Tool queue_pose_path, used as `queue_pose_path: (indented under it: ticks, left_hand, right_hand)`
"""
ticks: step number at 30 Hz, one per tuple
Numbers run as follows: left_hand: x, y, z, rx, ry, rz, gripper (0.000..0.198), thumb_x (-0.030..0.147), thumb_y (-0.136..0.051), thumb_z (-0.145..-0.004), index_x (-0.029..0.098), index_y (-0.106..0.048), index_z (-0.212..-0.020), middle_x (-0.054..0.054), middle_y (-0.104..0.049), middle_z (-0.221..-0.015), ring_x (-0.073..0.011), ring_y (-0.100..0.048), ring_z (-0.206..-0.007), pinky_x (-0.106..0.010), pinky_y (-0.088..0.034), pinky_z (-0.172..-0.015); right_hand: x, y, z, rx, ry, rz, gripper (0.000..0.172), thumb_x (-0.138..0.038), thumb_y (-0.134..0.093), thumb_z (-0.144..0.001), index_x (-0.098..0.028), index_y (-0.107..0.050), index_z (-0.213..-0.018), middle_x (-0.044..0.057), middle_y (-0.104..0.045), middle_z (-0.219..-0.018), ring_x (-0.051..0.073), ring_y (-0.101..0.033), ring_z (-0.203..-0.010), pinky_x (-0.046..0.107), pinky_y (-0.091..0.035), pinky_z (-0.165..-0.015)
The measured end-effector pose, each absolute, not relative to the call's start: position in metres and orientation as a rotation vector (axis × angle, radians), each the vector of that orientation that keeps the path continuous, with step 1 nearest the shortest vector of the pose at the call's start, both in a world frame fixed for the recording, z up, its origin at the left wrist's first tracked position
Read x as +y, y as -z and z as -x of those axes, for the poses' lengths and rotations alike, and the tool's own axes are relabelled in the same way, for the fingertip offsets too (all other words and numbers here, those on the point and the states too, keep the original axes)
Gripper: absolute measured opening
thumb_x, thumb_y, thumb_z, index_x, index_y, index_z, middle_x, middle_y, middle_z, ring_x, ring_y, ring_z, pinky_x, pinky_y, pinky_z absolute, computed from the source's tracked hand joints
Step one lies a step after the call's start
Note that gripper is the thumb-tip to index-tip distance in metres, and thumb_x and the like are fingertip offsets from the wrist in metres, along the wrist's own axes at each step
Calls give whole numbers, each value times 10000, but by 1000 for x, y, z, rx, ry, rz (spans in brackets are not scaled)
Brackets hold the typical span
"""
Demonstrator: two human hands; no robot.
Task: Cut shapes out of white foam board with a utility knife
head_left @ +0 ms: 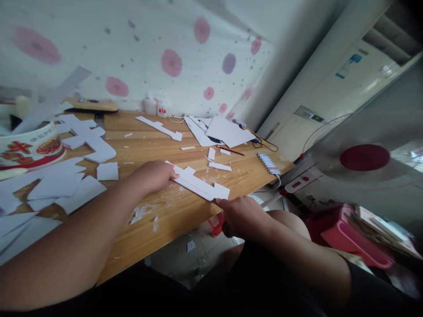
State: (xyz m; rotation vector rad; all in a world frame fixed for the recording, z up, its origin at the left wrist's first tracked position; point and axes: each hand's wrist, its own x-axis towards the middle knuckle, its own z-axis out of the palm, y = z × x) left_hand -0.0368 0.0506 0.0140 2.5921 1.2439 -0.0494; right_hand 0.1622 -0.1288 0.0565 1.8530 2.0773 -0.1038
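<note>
You are pressing your left hand (155, 176) flat on the white foam strip (198, 184) near the table (172, 211) edge, while your right hand (239, 215), fingers curled, seems to be gripping a cutter at its end; keep the strip pinned firmly

A wooden desk (172, 211) carries many white cut-out pieces: a long notched strip (198, 182) near the front edge, another notched strip (160, 127) farther back, a heap of white sheets (221, 131) at the far right, and loose shapes (66, 185) on the left. Two small white bottles (156, 106) stand at the back edge, and a thin red pencil (233, 151) lies near small scraps (218, 166).
</note>
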Motion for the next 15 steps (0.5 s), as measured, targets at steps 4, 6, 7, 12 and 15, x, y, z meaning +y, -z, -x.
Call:
queue_pose_path:
  ticks: [4,6,7,12,15]
  left_hand:
    - [47,-18,39,1200,81,-2648,380,338,-491,-831,325,-686,-1156,-82,-686,-1213,-292,-647,-1035,-365,-461,-860]
    - [48,-18,41,1185,70,-2665,379,346,-487,-831,330,-686,-1154,-67,-677,-1233,-284,-644,-1056,-355,-468,-867]
    - [49,-17,43,1184,54,-2674,376,344,-486,-831,332,-687,-1148,-55,-675,-1239,-275,-643,-1067,-346,-470,-874]
    - [42,-23,46,1285,-110,-2756,380,252,-471,-808,236,-723,-1092,-99,-688,-1208,-290,-647,-1072,-375,-477,-912]
    - [17,-30,38,1338,-253,-2825,470,219,-384,-851,210,-627,-1253,-85,-596,-1345,-250,-560,-1220,-357,-413,-1029]
  right_hand:
    - [-148,-53,-172,2127,164,-2026,465,-219,-500,-835,-273,-563,-1292,100,-732,-902,253,-693,-806,323,-460,-663]
    - [-152,-51,-188,2245,283,-2194,436,-194,-452,-862,-289,-591,-1264,75,-726,-1014,214,-680,-878,311,-469,-747]
    - [-152,-50,-197,2307,347,-2322,429,-193,-438,-873,-279,-585,-1267,63,-711,-1082,193,-664,-923,295,-468,-780]
    - [-112,-43,-236,2278,375,-2653,390,-228,-424,-893,-148,-513,-1265,19,-677,-747,149,-591,-653,244,-440,-615]
    - [-72,-38,-236,2303,340,-2656,291,-241,-436,-895,-155,-553,-1147,13,-659,-738,143,-573,-643,228,-415,-588]
